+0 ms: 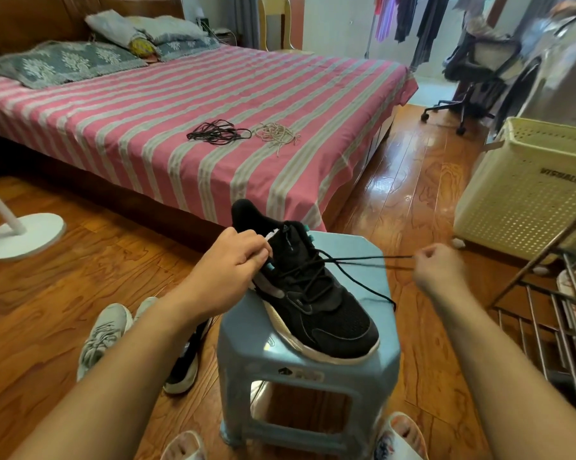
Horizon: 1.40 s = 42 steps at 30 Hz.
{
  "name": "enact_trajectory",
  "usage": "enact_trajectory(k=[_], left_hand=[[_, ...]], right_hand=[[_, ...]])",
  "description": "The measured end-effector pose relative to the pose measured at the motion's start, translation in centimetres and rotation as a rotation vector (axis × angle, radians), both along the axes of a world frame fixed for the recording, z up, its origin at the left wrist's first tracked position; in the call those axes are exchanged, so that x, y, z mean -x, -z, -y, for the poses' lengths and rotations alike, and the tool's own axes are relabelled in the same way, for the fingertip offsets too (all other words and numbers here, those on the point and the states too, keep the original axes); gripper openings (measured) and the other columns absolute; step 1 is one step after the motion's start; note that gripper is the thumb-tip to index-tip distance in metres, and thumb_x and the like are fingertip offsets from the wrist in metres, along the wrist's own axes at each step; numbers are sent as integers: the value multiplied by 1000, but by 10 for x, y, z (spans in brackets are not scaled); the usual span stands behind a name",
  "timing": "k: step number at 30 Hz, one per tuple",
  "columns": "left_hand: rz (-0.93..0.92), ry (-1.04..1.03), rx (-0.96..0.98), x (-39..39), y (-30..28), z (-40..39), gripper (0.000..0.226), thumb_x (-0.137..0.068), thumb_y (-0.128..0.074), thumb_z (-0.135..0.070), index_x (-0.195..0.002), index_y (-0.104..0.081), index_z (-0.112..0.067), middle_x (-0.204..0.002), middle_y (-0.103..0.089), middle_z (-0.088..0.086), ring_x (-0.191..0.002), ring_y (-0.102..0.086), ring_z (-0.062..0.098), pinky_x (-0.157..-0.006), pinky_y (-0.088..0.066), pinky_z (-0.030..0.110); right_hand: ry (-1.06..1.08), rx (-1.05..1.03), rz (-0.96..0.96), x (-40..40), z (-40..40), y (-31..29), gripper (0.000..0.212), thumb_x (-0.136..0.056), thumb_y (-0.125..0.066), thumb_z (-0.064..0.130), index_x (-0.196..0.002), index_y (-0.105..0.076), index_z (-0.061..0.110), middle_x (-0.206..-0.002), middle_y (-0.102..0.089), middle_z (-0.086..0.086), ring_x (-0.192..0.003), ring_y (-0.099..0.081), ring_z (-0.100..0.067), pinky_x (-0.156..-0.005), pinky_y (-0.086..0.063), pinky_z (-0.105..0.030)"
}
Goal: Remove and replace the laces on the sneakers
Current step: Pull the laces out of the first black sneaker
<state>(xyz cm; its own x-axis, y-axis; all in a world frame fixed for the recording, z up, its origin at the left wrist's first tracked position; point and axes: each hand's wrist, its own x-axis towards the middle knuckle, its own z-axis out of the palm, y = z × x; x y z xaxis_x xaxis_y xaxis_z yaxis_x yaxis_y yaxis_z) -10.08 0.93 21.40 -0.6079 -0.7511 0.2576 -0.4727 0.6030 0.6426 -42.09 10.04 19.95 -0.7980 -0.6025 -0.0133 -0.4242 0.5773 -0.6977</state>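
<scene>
A black sneaker (316, 303) with a white sole lies on a blue plastic stool (373, 363), toe toward me and to the right. My left hand (233, 263) grips the sneaker's collar near the tongue. My right hand (437, 268) pinches the black lace (363, 258), which runs taut from the eyelets out to the right. A second strand of the lace trails over the stool's right edge. On the bed lie a loose bundle of black laces (217, 132) and a bundle of beige laces (276, 132).
Grey sneakers (104, 333) and another black sneaker (184, 370) lie on the wooden floor left of the stool. The pink striped bed (147, 104) is ahead. A cream laundry basket (529, 187) and a metal rack (552, 313) stand to the right, a white fan base (21, 234) to the left.
</scene>
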Motion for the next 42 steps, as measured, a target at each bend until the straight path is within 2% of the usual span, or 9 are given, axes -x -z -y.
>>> enact_trajectory(k=[3,7,11,15,18,23,27,32,42], left_hand=[[-7,-7,1,0,0,-1,24,-96,-42,-35,-87,-65,-32,-87,-59,-14,-92,-42,4,-77,-30,15],[-14,-10,-12,-2,1,-2,25,-96,-42,-35,-88,-65,-33,-87,-59,-14,-91,-42,4,-77,-30,15],[-12,-12,-10,-3,2,-1,26,-97,-41,-37,-89,-65,-33,-88,-59,-14,-92,-42,5,-77,-30,18],[-31,23,-41,-1,1,-3,24,-98,-43,-36,-91,-65,-33,-87,-57,-15,-92,-43,4,-78,-32,18],[13,60,20,11,0,-6,23,-98,-43,-34,-93,-65,-31,-84,-55,-15,-89,-42,5,-78,-32,17],[3,32,41,15,1,-7,22,-97,-43,-34,-84,-60,-38,-82,-55,-13,-86,-43,7,-78,-31,17],[23,20,53,19,2,-8,23,-99,-43,-34,-85,-59,-41,-83,-55,-16,-88,-43,7,-78,-31,19],[46,11,62,16,0,-9,23,-105,-49,-23,-89,-64,-31,-83,-54,-16,-89,-42,6,-77,-31,19],[78,3,108,15,-6,-15,22,-105,-50,-26,-91,-66,-27,-83,-55,-14,-89,-42,2,-76,-31,16]], right_hand=[[-496,200,-339,-37,6,-10,25,-98,-57,15,-121,-66,17,-123,-62,-4,-117,-53,-23,-99,-40,-35],[-989,352,-520,-86,-2,-25,21,-88,-75,16,-109,-75,19,-101,-67,3,-97,-57,-16,-86,-42,-24],[-926,387,-591,-88,0,-20,12,-85,-74,11,-95,-78,15,-86,-64,1,-81,-61,-20,-69,-50,-32],[-675,451,-367,-74,4,-24,9,-84,-78,8,-85,-79,17,-78,-61,12,-74,-59,-3,-70,-41,-11],[-534,376,-291,-70,8,-21,11,-87,-74,9,-86,-78,19,-83,-65,8,-81,-60,-10,-79,-49,-26],[-742,358,-150,-76,0,-26,11,-95,-67,20,-97,-76,26,-94,-67,12,-87,-63,-2,-76,-48,-14],[-766,258,-324,-81,-2,-24,13,-93,-69,27,-103,-76,26,-96,-73,10,-92,-66,-11,-83,-51,-30],[-773,353,-580,-71,-5,-31,5,-84,-78,14,-86,-75,18,-80,-65,5,-81,-59,-21,-70,-50,-39],[-704,486,-734,-58,-5,-20,15,-95,-68,29,-91,-76,18,-78,-71,4,-64,-64,-19,-55,-51,-32]])
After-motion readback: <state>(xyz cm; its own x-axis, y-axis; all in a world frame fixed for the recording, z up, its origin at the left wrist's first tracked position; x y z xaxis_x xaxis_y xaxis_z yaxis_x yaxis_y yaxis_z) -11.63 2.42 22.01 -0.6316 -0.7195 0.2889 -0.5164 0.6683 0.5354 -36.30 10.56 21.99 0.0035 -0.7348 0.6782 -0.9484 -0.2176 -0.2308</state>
